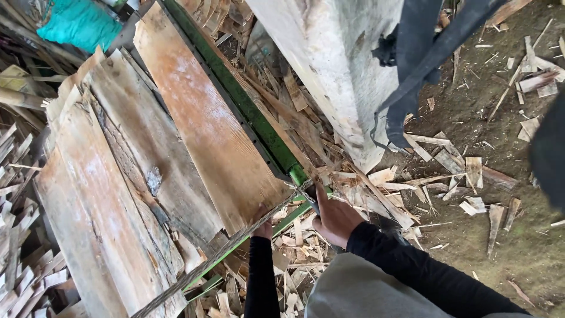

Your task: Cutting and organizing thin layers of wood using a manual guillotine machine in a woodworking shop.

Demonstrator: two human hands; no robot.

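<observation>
Below the green rail (247,103), I am closing my right hand (335,217) around its end and tucking my left hand (263,227) under the plank (206,123); that grip is hidden. Plank looks stiff, heavy, splintery; I am judging its near edge the best hold.

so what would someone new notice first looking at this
Probably the broad reddish plank running down the middle, its near end by a green metal rail. Below it, the right hand grips the rail's end and the left hand touches the plank's edge. Splintered wood scraps litter the ground to the right.
</observation>
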